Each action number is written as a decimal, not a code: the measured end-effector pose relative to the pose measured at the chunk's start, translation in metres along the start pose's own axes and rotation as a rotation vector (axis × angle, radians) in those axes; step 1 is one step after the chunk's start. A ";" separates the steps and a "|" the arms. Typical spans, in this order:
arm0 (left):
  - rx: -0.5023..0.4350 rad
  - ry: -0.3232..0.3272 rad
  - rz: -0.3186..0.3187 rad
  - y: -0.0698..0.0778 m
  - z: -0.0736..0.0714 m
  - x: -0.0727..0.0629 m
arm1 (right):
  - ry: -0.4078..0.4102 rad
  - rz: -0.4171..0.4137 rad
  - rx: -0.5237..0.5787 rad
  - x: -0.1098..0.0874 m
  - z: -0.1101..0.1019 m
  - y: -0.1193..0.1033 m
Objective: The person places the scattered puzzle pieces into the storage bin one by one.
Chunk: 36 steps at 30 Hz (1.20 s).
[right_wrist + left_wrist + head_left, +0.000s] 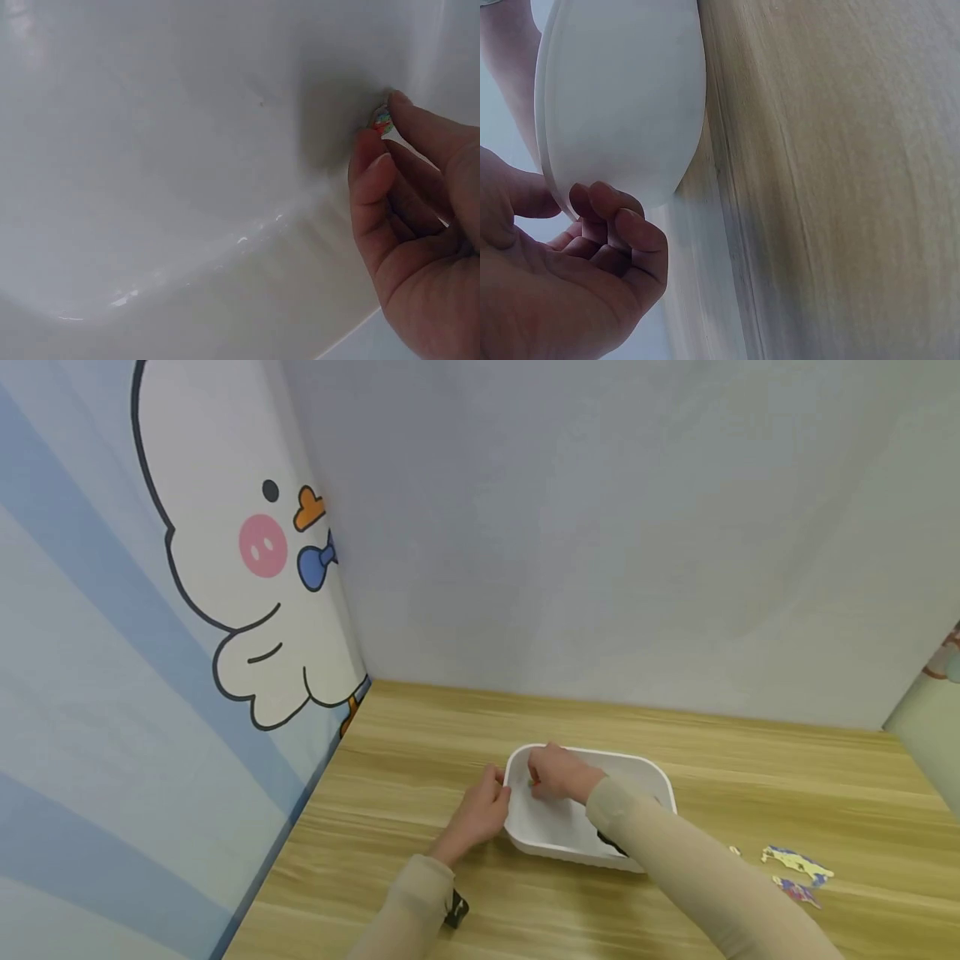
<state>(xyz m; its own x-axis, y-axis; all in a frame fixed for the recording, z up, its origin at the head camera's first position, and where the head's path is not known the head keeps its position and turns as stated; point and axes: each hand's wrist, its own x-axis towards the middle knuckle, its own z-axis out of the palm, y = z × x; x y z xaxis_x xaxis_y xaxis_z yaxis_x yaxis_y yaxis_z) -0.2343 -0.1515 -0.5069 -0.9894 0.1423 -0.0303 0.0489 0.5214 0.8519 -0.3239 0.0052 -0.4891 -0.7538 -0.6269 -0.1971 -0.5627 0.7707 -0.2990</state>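
Note:
A white plastic basin (573, 855) stands on the wooden table. At its left end my left hand (480, 806) grips the rim, the thumb on one side and curled fingers against the outer wall, as the left wrist view shows. My right hand (561, 772) reaches down inside the basin near that same end. Between thumb and index finger it pinches a small puzzle piece (383, 120), coloured red, green and blue. The piece is held just off the basin's smooth inner surface. My right forearm hides the basin's right front corner.
To the right of the basin lie joined puzzle pieces (797, 862) in yellow and blue, a purple-red cluster (797, 891) and a small pale piece (735, 851). A grey curtain (600, 568) rises behind the table (420, 718); a duck-printed cloth (210, 560) hangs at left.

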 end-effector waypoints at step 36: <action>0.069 0.040 -0.042 0.000 0.011 0.000 | 0.243 0.091 0.110 -0.103 -0.068 0.098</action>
<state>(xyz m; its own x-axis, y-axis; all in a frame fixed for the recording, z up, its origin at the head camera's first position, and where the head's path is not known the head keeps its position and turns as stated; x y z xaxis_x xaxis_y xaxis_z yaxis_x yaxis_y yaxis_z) -0.2323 -0.1417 -0.5125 -0.9954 0.0859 -0.0428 0.0155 0.5834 0.8121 -0.3248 0.1532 -0.4350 -0.8661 -0.4999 -0.0015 -0.4592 0.7969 -0.3925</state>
